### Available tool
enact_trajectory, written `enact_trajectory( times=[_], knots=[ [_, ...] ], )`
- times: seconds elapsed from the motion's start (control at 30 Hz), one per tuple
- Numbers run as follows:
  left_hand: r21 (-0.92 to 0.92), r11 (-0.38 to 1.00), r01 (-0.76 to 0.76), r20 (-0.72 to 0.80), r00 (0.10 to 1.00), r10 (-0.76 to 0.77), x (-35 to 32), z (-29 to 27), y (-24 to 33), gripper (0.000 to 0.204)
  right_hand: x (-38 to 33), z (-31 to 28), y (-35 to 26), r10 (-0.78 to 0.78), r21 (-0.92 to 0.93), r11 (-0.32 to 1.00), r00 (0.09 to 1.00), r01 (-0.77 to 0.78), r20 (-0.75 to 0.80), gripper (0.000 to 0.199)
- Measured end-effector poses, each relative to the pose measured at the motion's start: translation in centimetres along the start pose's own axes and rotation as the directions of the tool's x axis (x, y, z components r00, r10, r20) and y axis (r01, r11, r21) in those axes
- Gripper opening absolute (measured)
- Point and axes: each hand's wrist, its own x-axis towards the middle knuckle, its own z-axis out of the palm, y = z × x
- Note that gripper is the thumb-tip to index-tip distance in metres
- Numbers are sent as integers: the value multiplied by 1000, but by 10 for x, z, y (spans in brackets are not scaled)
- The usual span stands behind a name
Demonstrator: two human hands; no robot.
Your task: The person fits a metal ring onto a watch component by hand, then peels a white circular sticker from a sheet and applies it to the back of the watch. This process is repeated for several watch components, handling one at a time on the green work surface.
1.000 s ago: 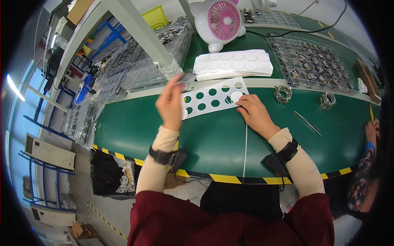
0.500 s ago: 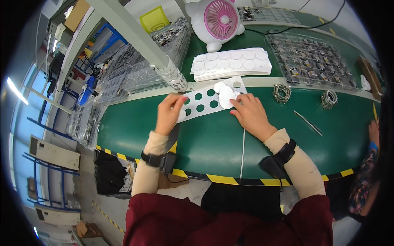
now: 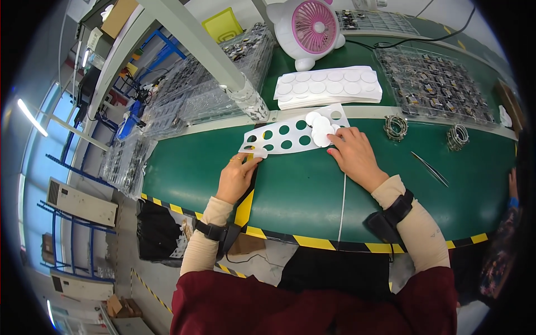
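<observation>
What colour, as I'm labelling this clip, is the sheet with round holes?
The sheet is white; the head view, the only one, shows it best.

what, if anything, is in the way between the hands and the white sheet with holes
Nothing visible blocks the left hand, which touches the white sheet at its near left corner. Toward its right end, loose white discs lie on top, between the right hand and part of the sheet.

Factory workshop, green workbench [image 3: 296, 190], parts trays [image 3: 441, 113], striped tape [image 3: 312, 242]
</observation>
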Motion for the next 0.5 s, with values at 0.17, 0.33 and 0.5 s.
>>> enact_trajectory(
  times=[0.17,0.33,0.5],
  knots=[
    [12,1000,12,61,998,-13,19,1,5,22,0,0,-1,-1,9,1000,1000,1,0,30],
    [123,975,-184,219,964,154,18,2,-11,22,-1,1,0,-1,26,1000,1000,1,-9,30],
    [-559,693,454,-50,817,-575,-4,9,-30,19,0,-2,-2,-1,31,1000,1000,1,-16,29]
  ],
)
